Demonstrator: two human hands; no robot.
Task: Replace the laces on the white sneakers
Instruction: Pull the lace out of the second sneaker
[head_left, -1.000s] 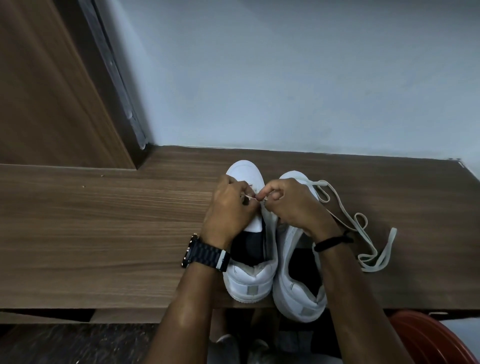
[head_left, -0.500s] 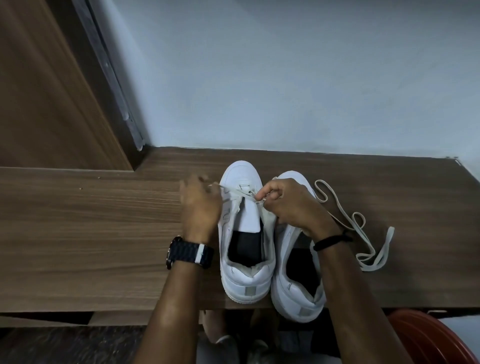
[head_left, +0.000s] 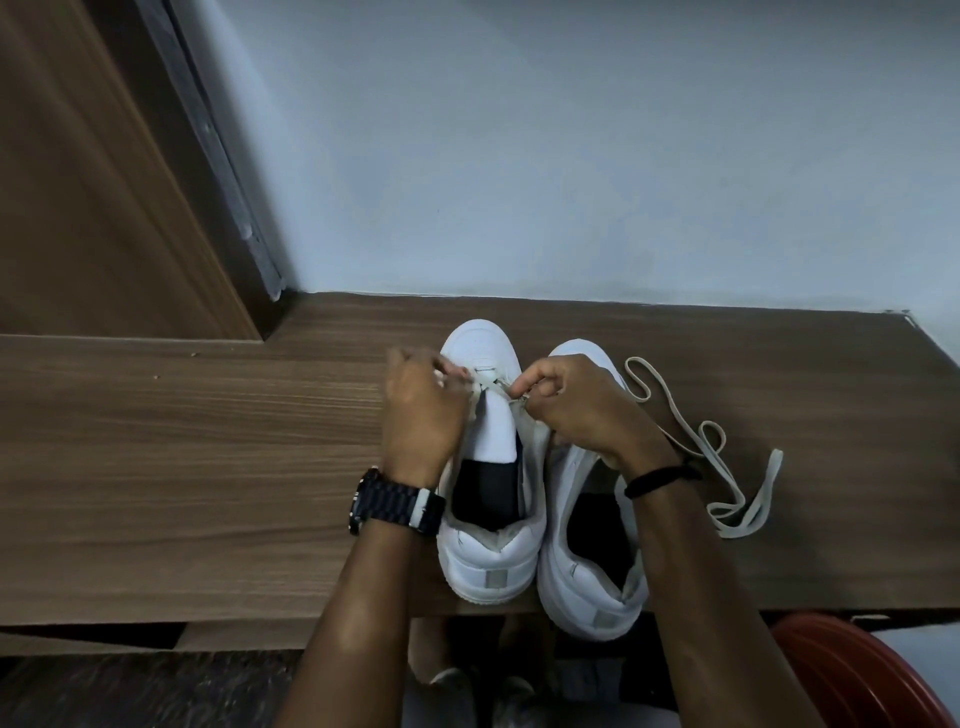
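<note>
Two white sneakers stand side by side on a wooden bench (head_left: 208, 467), toes to the wall, as a person works a lace (head_left: 491, 383) into the front eyelets of the left sneaker (head_left: 488, 551). The left hand (head_left: 423, 410), a dark watch (head_left: 397, 503) on its wrist, pinches one end of the lace at the shoe's left edge; the right hand (head_left: 576, 405), a black band (head_left: 662, 477) at the wrist, has its fingers curled around the other end just right of the tongue. The right sneaker (head_left: 587, 587), touching its partner, appears to carry no lace, though the forearm covers much of it. A loose lace (head_left: 727, 467) lies coiled on the bench to the right of the pair. Judged from this, lacing has barely begun: only the first crossing shows. To do it well, both ends should be drawn out evenly, kept flat rather than twisted, and the tongue held centred before the next eyelets are threaded. A red rim (head_left: 852, 675) shows below the bench, right of the shoes.
</note>
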